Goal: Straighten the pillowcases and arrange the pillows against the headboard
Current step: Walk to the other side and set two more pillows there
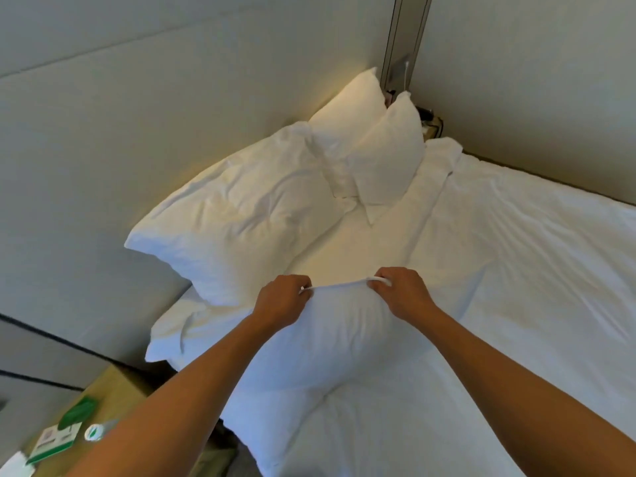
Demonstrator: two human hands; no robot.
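Note:
A white pillow (330, 342) lies in front of me near the bed's edge. My left hand (284, 299) and my right hand (401, 290) each pinch the far hem of its pillowcase, which is pulled taut between them. A large rumpled pillow (237, 208) leans on the padded headboard (103, 132) at the left. Two smaller pillows (347, 108) (389, 153) stand upright in the far corner, one in front of the other.
The white bed sheet (516, 270) spreads to the right, with a folded duvet edge (440, 156) near the corner. A wooden nightstand (113, 383) at the lower left carries green cards (55, 438) and a bottle cap (94, 432). A wall (533, 80) borders the bed's far side.

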